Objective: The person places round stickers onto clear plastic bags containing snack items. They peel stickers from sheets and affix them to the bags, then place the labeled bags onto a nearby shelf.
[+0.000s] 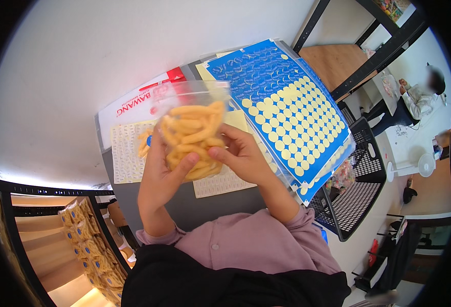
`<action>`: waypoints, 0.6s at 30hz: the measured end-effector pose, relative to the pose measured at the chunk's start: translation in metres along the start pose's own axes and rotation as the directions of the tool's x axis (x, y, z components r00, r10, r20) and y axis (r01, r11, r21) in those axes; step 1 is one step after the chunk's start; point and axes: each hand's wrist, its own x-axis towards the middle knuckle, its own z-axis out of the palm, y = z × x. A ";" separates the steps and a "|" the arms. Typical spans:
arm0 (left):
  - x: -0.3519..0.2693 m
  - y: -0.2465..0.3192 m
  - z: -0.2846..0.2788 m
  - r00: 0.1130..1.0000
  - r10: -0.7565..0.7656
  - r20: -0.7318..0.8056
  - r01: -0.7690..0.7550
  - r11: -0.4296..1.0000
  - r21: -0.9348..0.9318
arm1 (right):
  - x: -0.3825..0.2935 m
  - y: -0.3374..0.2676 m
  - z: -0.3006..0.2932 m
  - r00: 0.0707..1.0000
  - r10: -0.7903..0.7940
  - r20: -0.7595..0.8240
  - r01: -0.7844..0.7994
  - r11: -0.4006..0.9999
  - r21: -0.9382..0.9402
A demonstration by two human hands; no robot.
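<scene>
Between my two hands is a clear plastic bag of yellow stick snacks [193, 142], raised above the grey table [133, 207]. My left hand [162, 169] grips its left side, thumb across the front. At the right side, my right hand [241, 153] holds the bag with its thumb on the front. The bag's upper part is blurred. Behind my left hand, partly hidden, lies another pack of snacks with a blue round sticker [149, 141]. Small-label sheets lie under and beside the hands: one at the left [124, 161], another below the bag [225, 185].
Blue sheets of round stickers [283, 103], many peeled off, are stacked at the right. A red-and-white printed plastic bag [133, 101] lies by the wall. Right of the table stands a black basket [358, 207] holding packets. Shelved snack packs [91, 245] are lower left. A person [417, 99] sits farther off.
</scene>
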 end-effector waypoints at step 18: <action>-0.002 -0.008 -0.044 0.868 0.129 -0.480 -0.299 0.907 -0.296 | 0.072 0.048 -0.189 0.990 0.128 -0.060 -0.092 0.265 -0.960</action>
